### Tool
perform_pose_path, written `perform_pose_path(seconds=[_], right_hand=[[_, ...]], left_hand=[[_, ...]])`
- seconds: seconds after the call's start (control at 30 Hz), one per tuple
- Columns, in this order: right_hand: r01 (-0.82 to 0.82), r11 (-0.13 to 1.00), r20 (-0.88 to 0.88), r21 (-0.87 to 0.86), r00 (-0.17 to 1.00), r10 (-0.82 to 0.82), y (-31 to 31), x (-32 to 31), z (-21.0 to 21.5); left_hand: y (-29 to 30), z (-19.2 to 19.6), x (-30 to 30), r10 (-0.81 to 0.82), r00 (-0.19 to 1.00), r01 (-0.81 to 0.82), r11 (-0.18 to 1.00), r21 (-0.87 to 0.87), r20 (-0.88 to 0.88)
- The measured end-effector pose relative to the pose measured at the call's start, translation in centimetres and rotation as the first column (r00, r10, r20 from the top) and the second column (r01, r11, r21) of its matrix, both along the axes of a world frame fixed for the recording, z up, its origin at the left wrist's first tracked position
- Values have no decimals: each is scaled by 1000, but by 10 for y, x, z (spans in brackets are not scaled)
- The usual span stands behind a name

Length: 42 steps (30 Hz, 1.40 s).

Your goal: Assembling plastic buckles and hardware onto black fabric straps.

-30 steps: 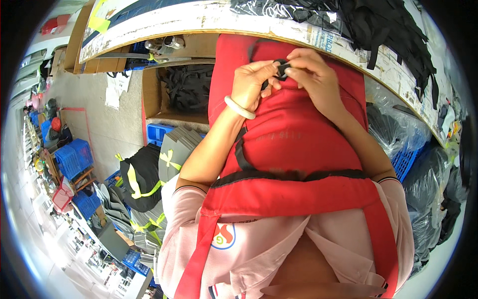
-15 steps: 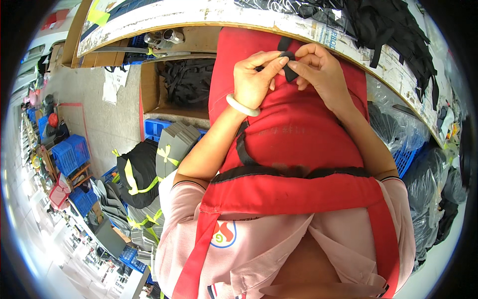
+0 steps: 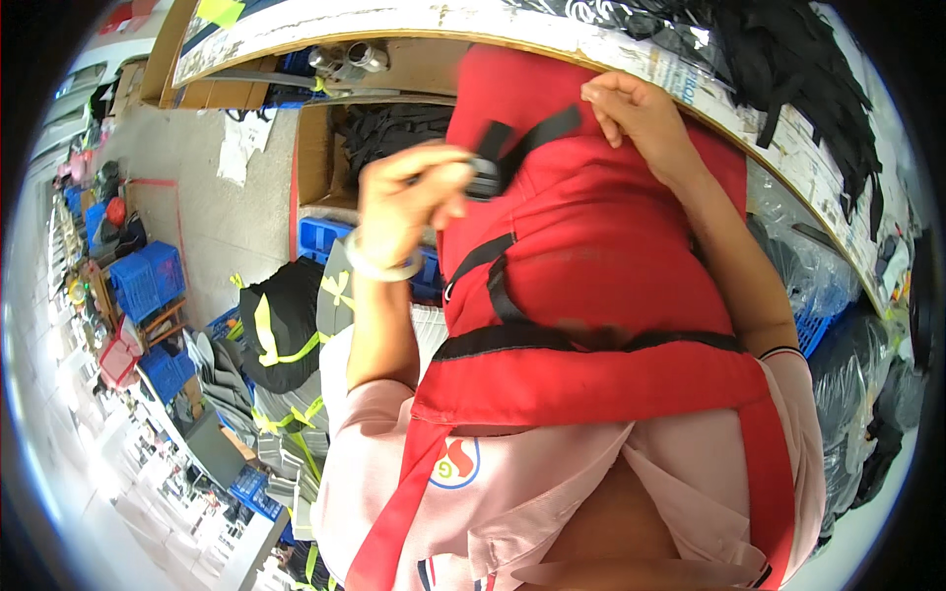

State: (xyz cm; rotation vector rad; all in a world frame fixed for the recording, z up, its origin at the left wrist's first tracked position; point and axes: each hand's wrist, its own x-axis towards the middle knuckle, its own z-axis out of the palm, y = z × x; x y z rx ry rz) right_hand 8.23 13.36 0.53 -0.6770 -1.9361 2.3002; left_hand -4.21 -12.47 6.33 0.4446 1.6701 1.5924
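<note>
My left hand (image 3: 409, 202), blurred by motion, pinches a black plastic buckle (image 3: 483, 180) at the left side of the red apron (image 3: 601, 256). From the buckle a black webbing strap (image 3: 542, 136) runs up and to the right, its cut end lying free over the apron. A shorter strap piece stands up beside it. Close to the table edge, my right hand (image 3: 636, 113) is loosely closed with its fingers together and nothing seen in them. A small gap parts its fingers from the strap's end.
A worn white table (image 3: 434, 28) curves across the top, with a heap of black straps (image 3: 788, 89) at its right. Under it stands a cardboard box (image 3: 315, 158) of black straps. Tied bundles (image 3: 281, 325) and a blue crate (image 3: 148, 281) are at left, plastic-wrapped bags (image 3: 843, 364) at right.
Both hands were together on the black piece. My left hand has drawn left and nearer with the buckle and strap, while my right hand has let go and stays near the table edge.
</note>
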Motion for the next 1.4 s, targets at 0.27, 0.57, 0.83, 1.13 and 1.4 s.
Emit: perform_pose_path(seconds=[0.27,0.57,0.83,1.13,1.4], right_hand=[[-313,942,73,120,949,306,-41,-3,20],[-253,930,47,-266,960,275,-34,1,16],[-245,662,-68,-709,957,281,-12,29,-4],[462,307,-186,832,754,-631,71,106,28],[466,-39,-431,884,780,-455,99,123,27]], left_hand=[[-39,-27,-27,490,850,-524,823,220,191],[82,-42,39,33,918,-226,861,455,395],[82,-45,24,-255,891,344,920,190,-376],[95,-54,33,-146,976,114,974,194,159],[104,-57,43,-265,955,230,946,226,135]])
